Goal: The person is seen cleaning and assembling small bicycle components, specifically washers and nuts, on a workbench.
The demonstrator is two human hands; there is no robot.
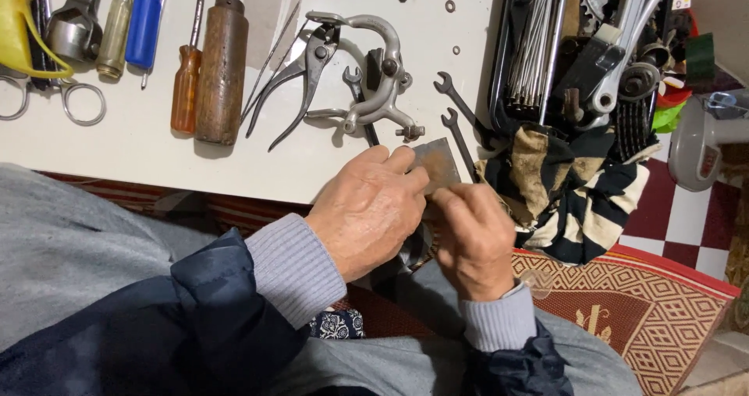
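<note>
Plate: small flat metal plate [437,164], rust-brown and roughly square, held at the near edge of the bench [140,150], right of that edge's middle, part over the surface and part past it.
Left hand [367,213]: knuckles up, fingers curled over the plate's left side; grip pressed together on the plate, fingertips meeting its near-left corner.
Right hand [474,236]: just right of and below the plate; thumb and forefinger pinching its lower right edge.
Bearing from the grips: plate lies ahead of both hands, toward the bench; the left hand covers more of it and sits nearer its middle, the right holds only the margin.
Long axis: hard to tell, as the hands hide half of it; the visible part is tilted, one corner pointing to the far right.
Neighbours on the bench: two open-ended spanners [460,127] just beyond the plate, the nearer one touching or almost touching its far edge; a caliper brake arm [382,80] and pliers [300,76] further back.
Right of the plate: striped rag [573,189] hanging off the bench's right end, close to the right hand but apart from it.
Beneath the hands: a dark object between the knees, too hidden to identify.
</note>
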